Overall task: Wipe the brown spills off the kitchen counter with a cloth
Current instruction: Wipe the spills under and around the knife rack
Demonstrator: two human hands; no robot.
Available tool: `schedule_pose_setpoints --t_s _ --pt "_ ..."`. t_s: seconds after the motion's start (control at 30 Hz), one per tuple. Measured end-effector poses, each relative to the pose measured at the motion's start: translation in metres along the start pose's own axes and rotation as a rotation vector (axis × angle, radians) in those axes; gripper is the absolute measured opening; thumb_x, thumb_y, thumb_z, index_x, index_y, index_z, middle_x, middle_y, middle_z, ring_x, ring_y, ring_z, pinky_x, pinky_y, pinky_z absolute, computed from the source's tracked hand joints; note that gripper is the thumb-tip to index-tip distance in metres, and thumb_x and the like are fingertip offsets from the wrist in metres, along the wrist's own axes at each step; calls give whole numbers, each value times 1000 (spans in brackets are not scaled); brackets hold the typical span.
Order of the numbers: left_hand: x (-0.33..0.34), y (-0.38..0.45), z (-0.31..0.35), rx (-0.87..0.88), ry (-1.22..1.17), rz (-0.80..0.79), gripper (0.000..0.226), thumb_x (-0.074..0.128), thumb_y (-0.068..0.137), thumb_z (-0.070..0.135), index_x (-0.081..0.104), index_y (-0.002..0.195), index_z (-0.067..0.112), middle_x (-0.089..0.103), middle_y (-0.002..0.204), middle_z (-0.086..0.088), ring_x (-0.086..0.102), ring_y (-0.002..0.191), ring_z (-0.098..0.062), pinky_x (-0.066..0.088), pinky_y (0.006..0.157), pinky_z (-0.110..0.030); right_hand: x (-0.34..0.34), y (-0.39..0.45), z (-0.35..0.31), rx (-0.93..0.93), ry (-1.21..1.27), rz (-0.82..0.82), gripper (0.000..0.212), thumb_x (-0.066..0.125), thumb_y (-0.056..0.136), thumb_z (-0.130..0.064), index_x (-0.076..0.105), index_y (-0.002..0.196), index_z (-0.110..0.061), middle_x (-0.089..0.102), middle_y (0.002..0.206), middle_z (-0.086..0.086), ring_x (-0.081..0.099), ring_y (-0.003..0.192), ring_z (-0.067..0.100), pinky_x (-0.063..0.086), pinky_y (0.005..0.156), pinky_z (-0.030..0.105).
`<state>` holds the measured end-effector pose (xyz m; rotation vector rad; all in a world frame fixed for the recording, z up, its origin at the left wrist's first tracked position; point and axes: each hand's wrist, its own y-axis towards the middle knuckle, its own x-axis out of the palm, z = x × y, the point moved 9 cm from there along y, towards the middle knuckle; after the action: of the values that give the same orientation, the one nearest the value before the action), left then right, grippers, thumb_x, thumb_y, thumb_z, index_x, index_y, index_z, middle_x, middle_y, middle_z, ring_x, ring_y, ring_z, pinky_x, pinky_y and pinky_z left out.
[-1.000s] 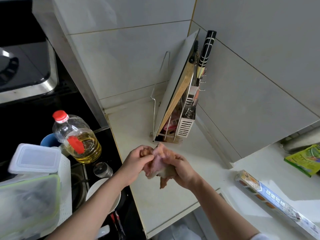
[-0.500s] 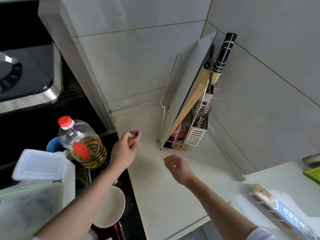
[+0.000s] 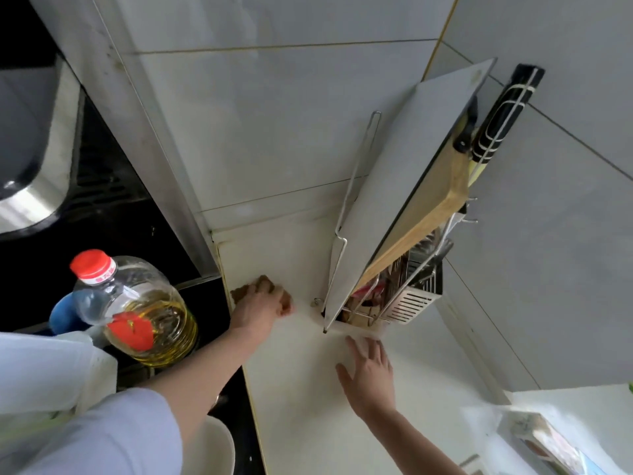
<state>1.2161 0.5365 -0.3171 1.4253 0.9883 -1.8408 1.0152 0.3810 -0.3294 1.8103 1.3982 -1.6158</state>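
The surface (image 3: 308, 389) runs pale and wide from the wall corner toward the viewer, w/ the hob at its left edge. At the back right stands the rack (image 3: 373, 303), holding a board (image 3: 404, 186) tilted against the wall & a knife handle (image 3: 503, 114) behind it. Left of the surface sits the oil bottle (image 3: 137, 303) (red cap, about half full).

What changed: a sec ago both hands held a pinkish bundle together above the surface; half a sec ago they had parted & hung empty-looking in the air. Now the left hand (image 3: 258, 305) is down flat near the back left corner, fingers spread over a brown patch (image 3: 262, 289) that pokes out round the fingertips & to the left. Whether that brown is the cloth under the palm or the spill itself, can't tell; no cloth shows apart from it. The right hand (image 3: 370, 378) is low over the surface just in front of the rack, fingers straight & fanned, holding nothing; whether it touches can't be told.

Judgement: wiping looks to be starting at that corner, so the task is early. The right hand seems placed as a brace. Next likely needs pressure & short strokes away from the hob edge, else brown stuff could be pushed into the seam.
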Motion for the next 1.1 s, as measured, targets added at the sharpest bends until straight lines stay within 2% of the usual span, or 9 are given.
schedule_pose_setpoints --t_s 0.13,0.33,0.47,0.57,0.67,0.73,0.87,1.0,1.1 --pt "-21 36 -41 -266 -211 172 19 48 99 22 59 114 20 49 117 -14 52 109 -34 48 91 -45 14 5 -4 -8 -29 -50 60 41 98 -49 20 154 -38 11 163 11 0 151 34 9 122 43" --pt "6 34 26 119 -95 83 32 45 97 31 64 120 19 50 127 -8 48 120 -33 41 101 -39 14 5 -1 -11 -48 -52 62 42 97 -50 21 154 -38 18 161 13 5 150 36 13 121 43" --pt "-19 81 -41 -195 -142 211 40 51 94 10 58 131 24 49 133 -11 47 114 -38 46 92 -44 15 9 -2 -14 -74 -121 64 38 99 -52 12 155 -39 7 164 10 -3 151 34 7 122 42" --pt "-4 80 22 200 -114 195 35 46 96 25 67 123 30 53 142 -6 54 99 -41 49 87 -42 15 10 -3 -16 -96 -163 65 39 99 -50 11 156 -36 6 163 11 -3 151 36 8 122 44" --pt "4 71 65 501 -16 214 54 24 91 40 71 114 28 57 142 -2 59 95 -37 48 85 -42 14 9 -3 -27 -111 -180 66 39 99 -49 9 156 -35 7 162 10 -2 150 36 8 122 44" --pt "-18 84 50 499 -2 306 41 35 95 33 73 112 31 64 131 4 64 93 -30 50 83 -36 15 8 -3 -39 -119 -190 67 40 99 -49 8 156 -35 9 162 10 -2 150 35 9 122 44" --pt "-30 122 -2 232 -187 301 20 59 93 23 76 101 29 72 112 4 64 99 -23 40 87 -26 14 9 -4 -38 -129 -214 70 41 98 -50 5 156 -35 4 163 12 -6 150 36 7 122 45" --pt "7 92 61 500 -119 112 41 40 90 46 75 106 32 68 118 6 60 108 -25 43 98 -39 12 3 -7 -3 -162 -251 86 48 90 -64 1 156 -35 -3 164 14 -11 150 35 14 119 52" --pt "-14 112 37 368 -132 161 22 58 94 30 76 107 27 68 116 0 57 106 -31 47 90 -36 18 -1 -11 22 -201 -287 101 53 84 -69 -9 155 -33 -13 163 15 -15 149 35 21 114 57"
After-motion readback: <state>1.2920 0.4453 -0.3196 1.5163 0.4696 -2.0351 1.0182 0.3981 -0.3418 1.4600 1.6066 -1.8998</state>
